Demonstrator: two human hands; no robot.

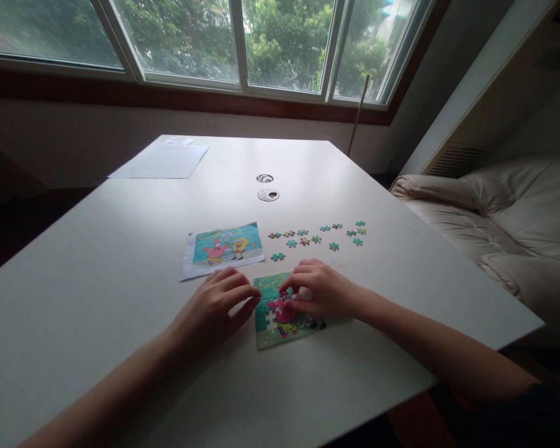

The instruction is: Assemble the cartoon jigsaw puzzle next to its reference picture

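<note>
A partly assembled jigsaw puzzle (pixel 266 339) lies on the white table, with a pink cartoon figure on a teal and green ground and pale gaps among its pieces. At its left edge, my left hand (pixel 219 302) has thumb and forefinger drawn close together against the border. My right hand (pixel 320 289) is over the upper middle of the puzzle, fingers bent in a pinch on a small pinkish puzzle piece (pixel 284 291). That piece is mostly covered by the fingertips, and the hand hides the puzzle's right part. Beyond the hands lie several loose puzzle pieces (pixel 304 241), mostly teal.
A printed reference picture (pixel 226 246) lies left of the loose pieces. Two round cable-hole covers (pixel 267 195) are set into the white table (pixel 121 267). Paper sheets (pixel 161 160) lie at the far left corner. A cream sofa (pixel 532 205) stands to the right, windows behind.
</note>
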